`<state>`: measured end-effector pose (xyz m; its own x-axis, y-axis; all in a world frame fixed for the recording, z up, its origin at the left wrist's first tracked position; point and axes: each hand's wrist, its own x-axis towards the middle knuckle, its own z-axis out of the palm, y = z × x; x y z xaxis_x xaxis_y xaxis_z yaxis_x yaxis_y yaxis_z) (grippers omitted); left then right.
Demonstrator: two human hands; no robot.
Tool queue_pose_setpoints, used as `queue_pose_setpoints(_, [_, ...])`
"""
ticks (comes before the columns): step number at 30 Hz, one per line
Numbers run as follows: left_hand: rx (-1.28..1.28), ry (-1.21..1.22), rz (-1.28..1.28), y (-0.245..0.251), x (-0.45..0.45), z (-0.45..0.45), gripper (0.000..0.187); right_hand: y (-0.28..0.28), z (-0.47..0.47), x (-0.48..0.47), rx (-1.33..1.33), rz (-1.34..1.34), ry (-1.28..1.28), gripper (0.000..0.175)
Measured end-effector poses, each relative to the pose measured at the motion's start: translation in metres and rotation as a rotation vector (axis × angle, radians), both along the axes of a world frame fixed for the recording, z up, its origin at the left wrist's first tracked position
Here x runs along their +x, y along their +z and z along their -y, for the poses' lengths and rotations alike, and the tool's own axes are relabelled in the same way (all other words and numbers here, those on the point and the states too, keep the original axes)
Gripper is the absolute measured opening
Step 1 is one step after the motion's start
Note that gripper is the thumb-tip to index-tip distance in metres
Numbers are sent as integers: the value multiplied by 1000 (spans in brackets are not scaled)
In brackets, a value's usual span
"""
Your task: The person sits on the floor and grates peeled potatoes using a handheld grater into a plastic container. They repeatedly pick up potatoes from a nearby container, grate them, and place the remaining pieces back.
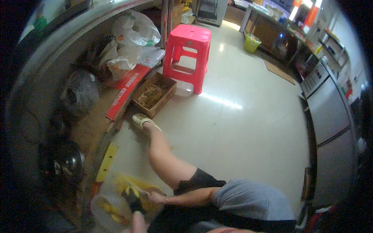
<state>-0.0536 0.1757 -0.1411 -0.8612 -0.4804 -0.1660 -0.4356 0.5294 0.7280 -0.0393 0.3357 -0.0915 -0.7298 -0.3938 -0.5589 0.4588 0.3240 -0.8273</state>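
Low at the bottom left, my left hand (pixel 133 198) wears a black glove with yellow at its fingers; blur hides whether it grips anything. Close beside it is my bare right hand (pixel 157 198), its fingers curled around a thin pale object (pixel 142 191) that points towards the glove. What that object is cannot be made out. Beneath and around both hands lies a pale, translucent plastic bag or tub (pixel 99 204). Long yellow pieces (pixel 114 214) lie in it, and a blurred yellow patch (pixel 128 181) shows just beyond the glove.
A low shelf with a red printed strip (pixel 128 90), plastic bags (pixel 135 29) and a dark bundle (pixel 80 90) runs along the left. Ahead are a cardboard box (pixel 154 94), a pink plastic stool (pixel 188 55) and a yellow-green bin (pixel 251 43). A steel refrigerated cabinet (pixel 330 102) stands right.
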Motion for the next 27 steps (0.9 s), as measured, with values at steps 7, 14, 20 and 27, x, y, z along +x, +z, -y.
queue_pose_setpoints(7, [15, -164, 288, 11, -8, -43, 53, -95, -6, 4, 322, -1253, -79, 32])
queue_pose_setpoints(14, [-1, -88, 319, 40, 5, 15, 53, 43, -22, 0, -121, -320, 323, 32])
queue_pose_setpoints(20, [-42, -162, 331, 50, -4, -12, 52, 84, -38, -3, -172, -130, 131, 25])
queue_pose_setpoints(27, [-134, -244, 374, 61, -1, -29, 51, 51, -19, -8, -23, -84, 42, 25])
